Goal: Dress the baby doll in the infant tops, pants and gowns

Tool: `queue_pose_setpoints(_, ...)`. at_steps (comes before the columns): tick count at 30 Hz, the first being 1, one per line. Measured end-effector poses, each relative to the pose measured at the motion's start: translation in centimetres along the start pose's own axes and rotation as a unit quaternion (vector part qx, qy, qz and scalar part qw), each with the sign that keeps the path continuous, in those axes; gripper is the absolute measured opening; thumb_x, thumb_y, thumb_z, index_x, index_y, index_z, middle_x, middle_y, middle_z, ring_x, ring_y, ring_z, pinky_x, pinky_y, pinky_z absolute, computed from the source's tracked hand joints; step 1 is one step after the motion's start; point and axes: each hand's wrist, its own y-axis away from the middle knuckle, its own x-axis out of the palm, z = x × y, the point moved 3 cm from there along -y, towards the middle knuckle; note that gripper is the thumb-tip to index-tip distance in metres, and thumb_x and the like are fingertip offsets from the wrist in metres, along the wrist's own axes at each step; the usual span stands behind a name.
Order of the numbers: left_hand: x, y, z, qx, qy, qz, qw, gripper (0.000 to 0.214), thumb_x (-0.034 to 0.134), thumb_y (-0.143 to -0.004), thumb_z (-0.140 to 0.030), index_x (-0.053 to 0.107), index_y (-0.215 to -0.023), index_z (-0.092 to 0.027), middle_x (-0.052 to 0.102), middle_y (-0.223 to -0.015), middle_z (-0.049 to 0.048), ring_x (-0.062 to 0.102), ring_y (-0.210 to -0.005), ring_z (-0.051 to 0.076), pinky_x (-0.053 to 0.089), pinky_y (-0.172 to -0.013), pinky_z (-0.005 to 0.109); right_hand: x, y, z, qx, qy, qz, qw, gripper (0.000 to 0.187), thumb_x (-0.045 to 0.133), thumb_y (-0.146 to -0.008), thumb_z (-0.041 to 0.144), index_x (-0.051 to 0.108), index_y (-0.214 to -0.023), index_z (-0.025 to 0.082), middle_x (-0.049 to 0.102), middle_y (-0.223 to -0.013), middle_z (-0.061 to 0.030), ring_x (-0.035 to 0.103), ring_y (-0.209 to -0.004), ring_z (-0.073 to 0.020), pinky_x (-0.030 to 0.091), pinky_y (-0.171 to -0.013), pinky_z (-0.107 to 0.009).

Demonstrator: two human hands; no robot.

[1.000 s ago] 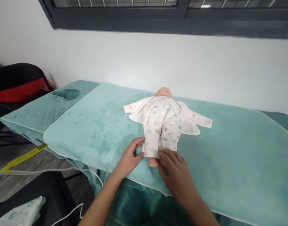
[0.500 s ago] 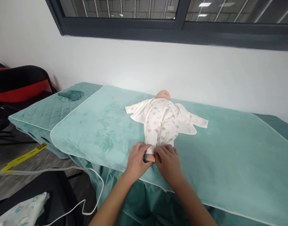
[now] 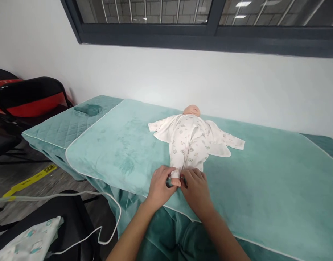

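Observation:
A baby doll (image 3: 192, 110) lies on its back on the green bed cover, its head toward the wall. It is dressed in white printed baby clothes (image 3: 180, 141), the top spread out at both sides and the trousers covering the legs. At the cuff of one trouser leg, my left hand (image 3: 160, 185) pinches the cloth from the left. From the right, my right hand (image 3: 196, 186) grips the same cuff with its fingers curled. Between my hands the doll's bare foot (image 3: 175, 182) sticks out of the cuff. The other foot is hidden behind my right hand.
The green bed (image 3: 264, 181) stretches along the wall under a dark window frame (image 3: 144, 36). A face hole (image 3: 88, 110) is at its left end. Black chairs (image 3: 33, 96) stand at left. A near chair (image 3: 74, 217) holds a folded printed cloth (image 3: 30, 241) and a white cable (image 3: 112, 201).
The view has shifted slightly, so everything sits a little further right. My hands stay at the cuff, and the foot is still showing between them.

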Motion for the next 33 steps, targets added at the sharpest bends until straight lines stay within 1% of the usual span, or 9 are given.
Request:
queue_pose_setpoints(3,-0.1,0.1,-0.2,0.008,0.009,0.001,1.000,0.044,0.065,-0.072,-0.015,0.059,-0.116,-0.022,0.063,-0.095,0.0043,0.059,-0.093,0.022,0.044,-0.086,0.038,0.0,0.2,0.1,0.006,0.005,-0.010,1.000,0.013,0.061,-0.086,0.018,0.058,-0.098,0.021,0.068,-0.102,-0.0059,0.055,-0.096,-0.0254,0.033,-0.079,-0.036)
queue_pose_setpoints(7,-0.2,0.1,-0.1,0.000,0.029,-0.013,1.000,0.044,0.064,-0.072,-0.014,0.059,-0.114,-0.022,0.060,-0.089,0.0018,0.058,-0.086,0.019,0.044,-0.084,0.036,0.3,-0.1,0.4,0.023,0.020,-0.014,0.999,0.011,0.065,-0.084,0.017,0.057,-0.089,0.021,0.068,-0.089,-0.0037,0.055,-0.090,-0.0250,0.032,-0.076,-0.036)
queue_pose_setpoints(10,-0.1,0.1,0.0,-0.004,0.045,-0.018,0.999,0.043,0.065,-0.071,-0.013,0.059,-0.113,-0.022,0.059,-0.089,0.0012,0.057,-0.084,0.018,0.044,-0.083,0.034,0.3,-0.5,0.5,0.023,0.009,-0.016,1.000,0.014,0.067,-0.082,0.015,0.056,-0.085,0.022,0.066,-0.083,-0.0019,0.054,-0.085,-0.0244,0.031,-0.075,-0.036)
queue_pose_setpoints(14,-0.2,0.1,0.1,-0.017,0.079,-0.024,0.996,0.041,0.065,-0.072,-0.013,0.059,-0.112,-0.022,0.057,-0.089,0.0011,0.056,-0.085,0.017,0.044,-0.083,0.033,-0.1,-0.5,0.2,0.015,-0.047,-0.010,0.999,0.016,0.068,-0.081,0.018,0.053,-0.084,0.021,0.063,-0.078,-0.0005,0.054,-0.082,-0.0231,0.032,-0.074,-0.035)
queue_pose_setpoints(18,-0.2,0.2,0.2,-0.035,0.109,-0.031,0.993,0.042,0.066,-0.072,-0.013,0.059,-0.112,-0.021,0.055,-0.089,0.0009,0.055,-0.085,0.016,0.043,-0.083,0.032,-0.8,0.5,0.0,0.030,-0.123,-0.005,0.992,0.017,0.064,-0.078,0.013,0.051,-0.085,0.021,0.059,-0.077,0.0007,0.055,-0.079,-0.0202,0.035,-0.074,-0.033)
queue_pose_setpoints(24,-0.1,0.5,0.3,-0.051,0.130,-0.038,0.989,0.041,0.064,-0.072,-0.011,0.059,-0.111,-0.021,0.054,-0.088,0.0006,0.052,-0.083,0.016,0.042,-0.080,0.031,-1.1,2.0,0.7,0.026,-0.184,-0.017,0.982,0.013,0.057,-0.084,0.013,0.051,-0.091,0.022,0.059,-0.085,-0.0012,0.055,-0.082,-0.0199,0.041,-0.076,-0.034)
queue_pose_setpoints(28,0.0,0.5,0.3,-0.043,0.119,-0.039,0.991,0.042,0.065,-0.072,-0.011,0.059,-0.113,-0.022,0.054,-0.087,0.0004,0.053,-0.083,0.016,0.043,-0.080,0.031,-1.1,2.3,0.8,-0.003,-0.193,-0.026,0.981,0.015,0.055,-0.088,0.013,0.052,-0.099,0.024,0.062,-0.096,-0.0038,0.057,-0.093,-0.0215,0.045,-0.083,-0.038)
queue_pose_setpoints(31,0.0,0.5,0.2,-0.030,0.104,-0.038,0.993,0.043,0.069,-0.074,-0.015,0.058,-0.115,-0.023,0.056,-0.092,0.0016,0.054,-0.085,0.017,0.044,-0.082,0.032,-1.3,3.1,0.0,-0.011,-0.217,-0.059,0.974,0.016,0.054,-0.092,0.018,0.054,-0.107,0.024,0.062,-0.109,-0.0069,0.056,-0.104,-0.0221,0.047,-0.089,-0.039)
queue_pose_setpoints(33,0.0,0.7,0.1,-0.021,0.094,-0.038,0.995,0.044,0.072,-0.074,-0.020,0.058,-0.116,-0.023,0.057,-0.098,0.0037,0.056,-0.089,0.018,0.045,-0.085,0.035,-1.4,4.0,-1.2,0.021,-0.223,-0.098,0.970,0.016,0.051,-0.094,0.021,0.054,-0.109,0.024,0.060,-0.115,-0.0089,0.056,-0.108,-0.0221,0.048,-0.091,-0.040)
